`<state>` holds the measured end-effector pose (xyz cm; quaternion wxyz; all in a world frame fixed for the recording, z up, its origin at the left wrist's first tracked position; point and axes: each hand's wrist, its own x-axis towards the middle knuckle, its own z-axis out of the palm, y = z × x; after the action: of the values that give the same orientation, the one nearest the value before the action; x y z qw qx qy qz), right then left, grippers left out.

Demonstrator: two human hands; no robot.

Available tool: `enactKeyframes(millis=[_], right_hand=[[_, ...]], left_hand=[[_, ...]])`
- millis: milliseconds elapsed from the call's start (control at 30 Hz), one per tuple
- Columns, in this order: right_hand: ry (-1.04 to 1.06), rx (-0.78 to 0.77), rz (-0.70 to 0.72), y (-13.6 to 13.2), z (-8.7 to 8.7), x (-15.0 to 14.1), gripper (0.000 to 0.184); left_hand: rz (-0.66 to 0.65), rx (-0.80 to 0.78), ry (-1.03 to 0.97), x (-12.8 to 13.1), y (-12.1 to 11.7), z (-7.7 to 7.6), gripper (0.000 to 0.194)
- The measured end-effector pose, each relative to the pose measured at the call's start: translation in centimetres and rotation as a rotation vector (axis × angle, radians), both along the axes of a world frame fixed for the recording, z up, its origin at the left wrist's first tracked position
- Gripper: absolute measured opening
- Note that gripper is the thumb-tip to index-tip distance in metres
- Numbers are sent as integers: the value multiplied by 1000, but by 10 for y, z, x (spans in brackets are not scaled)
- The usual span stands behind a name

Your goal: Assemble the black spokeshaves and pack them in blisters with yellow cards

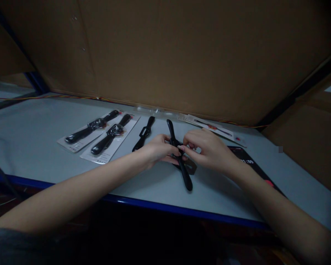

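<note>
A black two-handled tool that looks like a spokeshave (186,175) is held slantwise above the table, its near handle pointing toward me. My left hand (161,149) is closed round its middle, thumb on top. At the same middle part, my right hand (205,147) pinches with thumb and forefinger; whatever is between those fingertips is too small to make out. Below the tool shows a dark flat piece with a slot (192,167), partly covered by hand and handle. Left of my hands lies a black spokeshave body (145,132) with an open middle, its near end close to my left forearm.
Two carded spokeshaves in clear blisters (85,130) (111,136) lie at the left. Printed cards (217,129) lie at the back right, near a clear plastic piece (157,111). A dark flat thing with lit digits (246,162) is under my right forearm. Cardboard (165,55) walls the back.
</note>
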<state>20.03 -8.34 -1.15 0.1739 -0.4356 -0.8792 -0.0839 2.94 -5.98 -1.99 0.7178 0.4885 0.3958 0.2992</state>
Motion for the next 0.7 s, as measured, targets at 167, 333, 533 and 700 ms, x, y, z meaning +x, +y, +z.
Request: enactKeyframes(millis=[167,333,533,700], right_hand=[[-21,22,88,0,2,1,11],[65,-30,228,0,2,3,17],[117,-182,376,-6,9,4,21],[245,-301,499,-8,15,6,17]], left_hand=[[-15,-17,-12,0,2,-2,36],[-139,2,-21,-4,8,-3,37],[-515,-60,22,-14,20,-2,32],[-670,-63,14,-19,24,0,36]])
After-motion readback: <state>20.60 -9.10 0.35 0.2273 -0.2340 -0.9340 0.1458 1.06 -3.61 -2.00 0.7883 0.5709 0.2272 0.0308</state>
